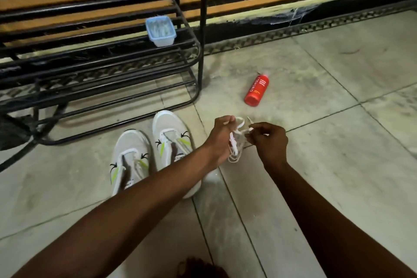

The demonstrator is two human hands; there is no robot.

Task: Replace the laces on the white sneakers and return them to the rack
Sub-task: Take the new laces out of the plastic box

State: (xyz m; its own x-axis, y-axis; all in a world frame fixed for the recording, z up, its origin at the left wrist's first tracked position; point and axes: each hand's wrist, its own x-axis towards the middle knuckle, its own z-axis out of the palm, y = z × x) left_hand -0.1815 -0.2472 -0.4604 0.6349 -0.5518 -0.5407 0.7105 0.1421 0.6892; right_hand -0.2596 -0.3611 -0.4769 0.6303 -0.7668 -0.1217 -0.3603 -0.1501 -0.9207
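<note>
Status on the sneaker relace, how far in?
Done: the sneakers are off the rack on the floor, apparently laceless. In hand: left hand and right hand pinch a bundled white lace. Left: thread both shoes, then re-rack them.

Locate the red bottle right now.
Head view: the red bottle lies on its side on the floor, just right of the black shoe rack, beyond the white laces.
</note>
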